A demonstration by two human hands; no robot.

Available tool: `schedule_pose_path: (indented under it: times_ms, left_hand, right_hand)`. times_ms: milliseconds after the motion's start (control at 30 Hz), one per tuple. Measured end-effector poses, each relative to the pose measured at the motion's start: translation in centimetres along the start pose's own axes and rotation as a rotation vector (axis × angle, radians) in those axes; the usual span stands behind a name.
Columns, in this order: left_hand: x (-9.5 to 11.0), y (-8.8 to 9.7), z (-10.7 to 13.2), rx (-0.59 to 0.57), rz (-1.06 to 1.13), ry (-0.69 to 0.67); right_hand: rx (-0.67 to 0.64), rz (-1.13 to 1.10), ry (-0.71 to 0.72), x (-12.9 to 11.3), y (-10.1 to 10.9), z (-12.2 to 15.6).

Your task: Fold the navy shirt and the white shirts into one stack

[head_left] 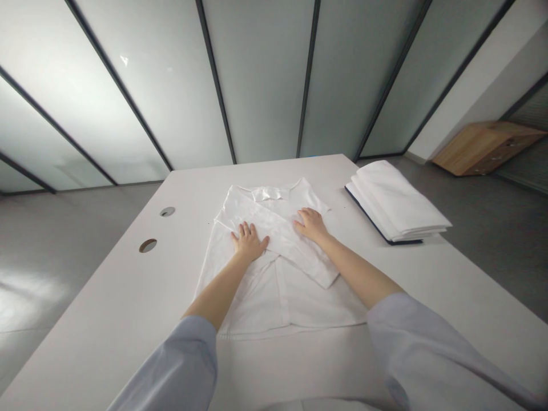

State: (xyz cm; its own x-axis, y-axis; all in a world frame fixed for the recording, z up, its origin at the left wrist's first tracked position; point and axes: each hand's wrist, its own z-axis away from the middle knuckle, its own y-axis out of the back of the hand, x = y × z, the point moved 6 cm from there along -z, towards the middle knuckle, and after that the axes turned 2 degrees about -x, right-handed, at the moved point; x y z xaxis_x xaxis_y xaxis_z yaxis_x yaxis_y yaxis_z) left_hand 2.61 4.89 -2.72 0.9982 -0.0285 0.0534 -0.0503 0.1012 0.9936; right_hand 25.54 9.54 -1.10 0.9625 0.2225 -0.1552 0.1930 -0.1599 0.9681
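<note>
A white shirt (pixel 265 285) lies spread on the white table, its collar at the far side and its hem toward me. One sleeve is laid slantwise across the front, its cuff near the lower right. My left hand (pixel 249 242) rests flat on the shirt's left part, fingers spread. On the right part, near the shoulder, my right hand (pixel 311 224) lies with its fingers apart, palm down on the cloth. Neither hand grips the fabric. The other sleeve cannot be made out clearly.
A stack of folded white cloth (pixel 398 200) sits on a dark flat board (pixel 363 214) at the table's right edge. Two round holes (pixel 148 246) pierce the white table (pixel 107 319) on the left. Beyond stand frosted glass panels (pixel 261 74) and a wooden cabinet (pixel 475 145).
</note>
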Motion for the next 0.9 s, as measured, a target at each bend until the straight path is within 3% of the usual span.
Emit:
schedule_pose_path:
  times_ms: [133, 267, 367, 467, 600, 767, 900]
  left_hand:
    - [-0.1, 0.3, -2.2, 0.012, -0.002, 0.019]
    - [-0.2, 1.0, -4.1, 0.045, 0.002, 0.011]
    - [0.0, 1.9, -4.3, 0.112, -0.004, 0.009]
    - [0.6, 2.2, -2.8, 0.156, 0.000, -0.004]
    - [0.8, 1.1, 0.7, 0.089, 0.031, -0.003]
    - [-1.5, 0.1, 4.0, -0.007, 0.002, 0.030]
    - [-3.4, 0.2, 4.1, -0.009, -0.019, 0.018]
  right_hand:
    - [-0.044, -0.051, 0.009, -0.7, 0.4, 3.1]
    - [-0.212, -0.005, -0.087, -1.0, -0.5, 5.8]
    - [-0.294, 0.037, -0.135, -1.0, -1.2, 6.4]
    - [-0.314, 0.042, -0.140, -1.0, -1.3, 5.8]
    - [-0.302, 0.028, -0.126, -0.8, -0.9, 4.5]
    - [-0.247, 0.031, -0.056, -0.2, -0.2, 4.3]
    - [-0.200, 0.038, -0.051, 1.0, 0.2, 5.0]
